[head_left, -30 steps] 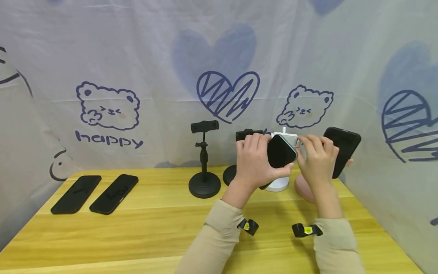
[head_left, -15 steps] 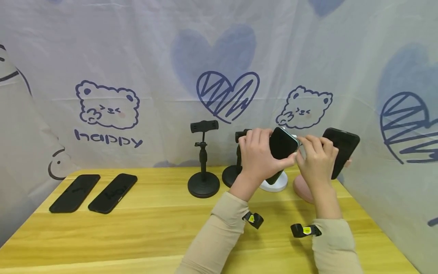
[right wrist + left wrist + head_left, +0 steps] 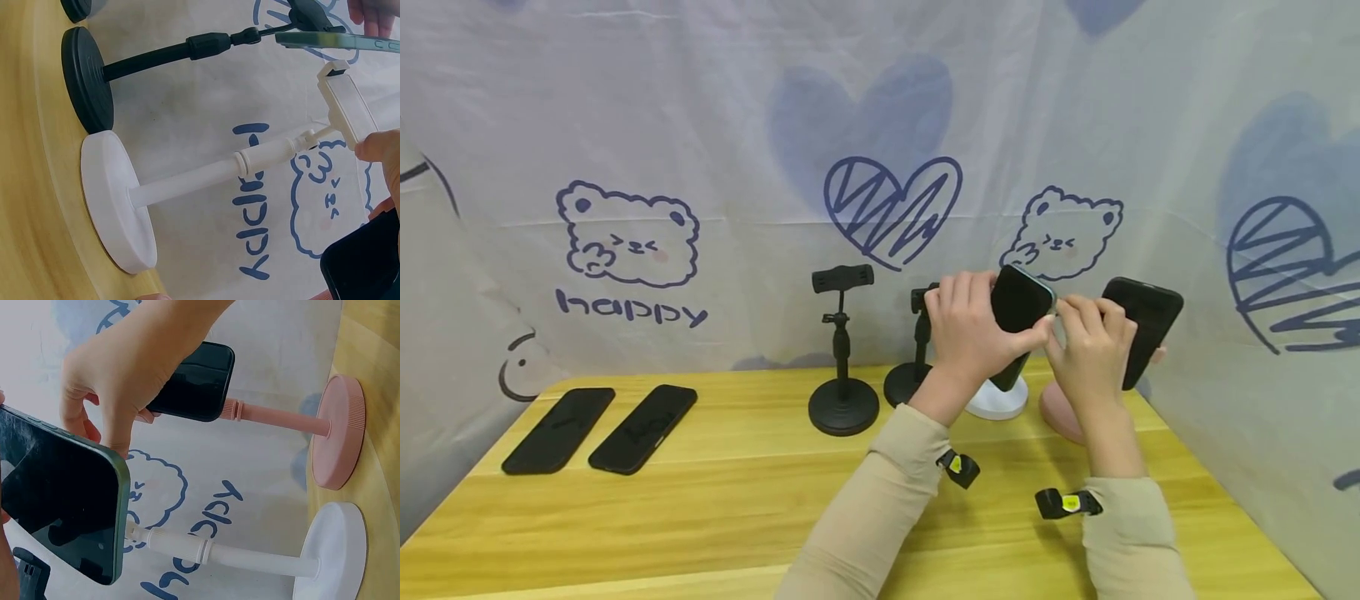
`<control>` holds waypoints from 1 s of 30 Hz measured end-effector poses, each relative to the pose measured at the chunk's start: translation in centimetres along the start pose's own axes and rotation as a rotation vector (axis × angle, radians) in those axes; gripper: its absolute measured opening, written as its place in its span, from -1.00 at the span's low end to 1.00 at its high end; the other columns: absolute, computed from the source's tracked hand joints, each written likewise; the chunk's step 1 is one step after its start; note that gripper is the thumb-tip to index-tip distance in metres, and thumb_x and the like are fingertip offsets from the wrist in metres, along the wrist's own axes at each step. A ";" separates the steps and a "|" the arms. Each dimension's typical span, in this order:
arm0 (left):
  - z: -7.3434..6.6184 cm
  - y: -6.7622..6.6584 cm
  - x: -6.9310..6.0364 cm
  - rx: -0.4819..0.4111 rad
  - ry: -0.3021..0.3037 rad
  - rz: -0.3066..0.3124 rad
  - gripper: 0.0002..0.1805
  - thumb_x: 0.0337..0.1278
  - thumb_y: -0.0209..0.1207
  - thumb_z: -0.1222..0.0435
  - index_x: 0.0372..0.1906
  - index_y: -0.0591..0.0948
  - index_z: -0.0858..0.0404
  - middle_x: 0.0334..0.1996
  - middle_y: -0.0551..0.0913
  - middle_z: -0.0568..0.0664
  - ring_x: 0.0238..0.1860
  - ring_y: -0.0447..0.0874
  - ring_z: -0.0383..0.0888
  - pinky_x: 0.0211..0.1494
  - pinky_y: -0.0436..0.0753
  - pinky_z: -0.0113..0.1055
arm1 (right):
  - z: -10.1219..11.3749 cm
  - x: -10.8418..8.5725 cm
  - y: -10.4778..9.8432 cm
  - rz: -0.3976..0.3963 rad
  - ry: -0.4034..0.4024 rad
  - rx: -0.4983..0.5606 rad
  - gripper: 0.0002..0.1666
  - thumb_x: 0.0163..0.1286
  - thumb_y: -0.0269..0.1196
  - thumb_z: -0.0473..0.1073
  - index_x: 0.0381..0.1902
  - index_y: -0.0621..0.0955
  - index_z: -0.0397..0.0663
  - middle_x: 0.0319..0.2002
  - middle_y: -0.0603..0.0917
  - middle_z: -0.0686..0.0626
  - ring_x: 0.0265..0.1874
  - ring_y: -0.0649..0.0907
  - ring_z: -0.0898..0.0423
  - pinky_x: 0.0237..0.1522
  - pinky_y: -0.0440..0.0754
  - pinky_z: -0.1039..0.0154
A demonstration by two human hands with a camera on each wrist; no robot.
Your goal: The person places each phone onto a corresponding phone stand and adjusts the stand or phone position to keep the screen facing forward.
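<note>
A dark phone with a green edge (image 3: 1019,302) is tilted in my left hand (image 3: 968,329), which grips it along its sides. Behind the phone stands a white phone stand (image 3: 250,557); in the head view its clamp is hidden. My right hand (image 3: 1092,346) pinches the end of that white clamp (image 3: 351,106), as the right wrist view shows. There the green-edged phone is apart from the clamp. To the right, a pink phone stand (image 3: 339,432) bears another black phone (image 3: 1152,321), close beside my right hand.
Two black phone stands, one left (image 3: 843,407) and one partly behind my left hand (image 3: 904,383), stand toward the back. Two black phones (image 3: 559,431) (image 3: 643,429) lie flat at the table's left. A printed cloth (image 3: 760,125) hangs behind the wooden table (image 3: 715,517).
My left hand has lifted the green-edged phone slightly up, and it now covers the white clamp in the head view. My right hand has stayed almost in place.
</note>
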State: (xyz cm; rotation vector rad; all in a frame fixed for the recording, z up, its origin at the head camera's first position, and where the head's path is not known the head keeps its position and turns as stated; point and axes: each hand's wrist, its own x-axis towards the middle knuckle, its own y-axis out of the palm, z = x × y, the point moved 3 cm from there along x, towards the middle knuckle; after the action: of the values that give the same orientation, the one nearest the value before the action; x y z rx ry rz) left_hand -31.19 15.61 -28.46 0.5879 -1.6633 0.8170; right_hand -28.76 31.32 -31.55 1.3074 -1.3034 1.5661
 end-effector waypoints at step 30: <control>-0.2 1.7 0.4 -0.058 -0.058 0.006 -0.26 -0.42 0.36 -0.38 -0.21 0.70 0.12 -0.27 0.72 -0.14 -0.23 0.52 -0.14 -0.11 0.41 -0.24 | -0.2 0.0 -0.1 -0.008 -0.027 -0.005 -0.73 0.15 0.39 -0.30 -0.18 0.65 -0.31 -0.11 0.66 -0.22 -0.09 0.43 -0.21 -0.20 0.24 -0.12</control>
State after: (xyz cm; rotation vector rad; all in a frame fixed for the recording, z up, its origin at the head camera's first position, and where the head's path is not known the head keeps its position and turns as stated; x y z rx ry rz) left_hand -32.39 16.85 -28.34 0.5710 -1.7367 0.7600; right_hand -28.70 31.51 -31.54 1.3332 -1.3161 1.5431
